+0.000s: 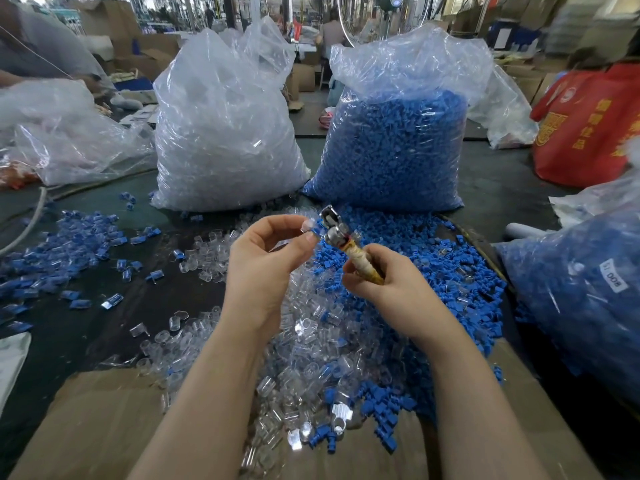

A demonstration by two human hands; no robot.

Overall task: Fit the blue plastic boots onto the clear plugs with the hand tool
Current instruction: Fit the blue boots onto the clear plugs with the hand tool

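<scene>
My left hand (266,251) pinches a clear plug with a blue boot (310,227) between thumb and fingertips, right against the metal head of the hand tool (334,230). My right hand (384,275) grips the tool's tape-wrapped handle (363,265), its head pointing up and left. Below my hands lies a heap of loose clear plugs (304,344). A heap of loose blue boots (433,258) spreads to the right of it.
A big bag of clear plugs (221,133) and a big bag of blue boots (394,147) stand behind the heaps. Fitted blue-and-clear pieces (69,247) lie scattered at left. Another filled bag (585,292) sits at right, cardboard (104,420) in front, a red bag (588,126) far right.
</scene>
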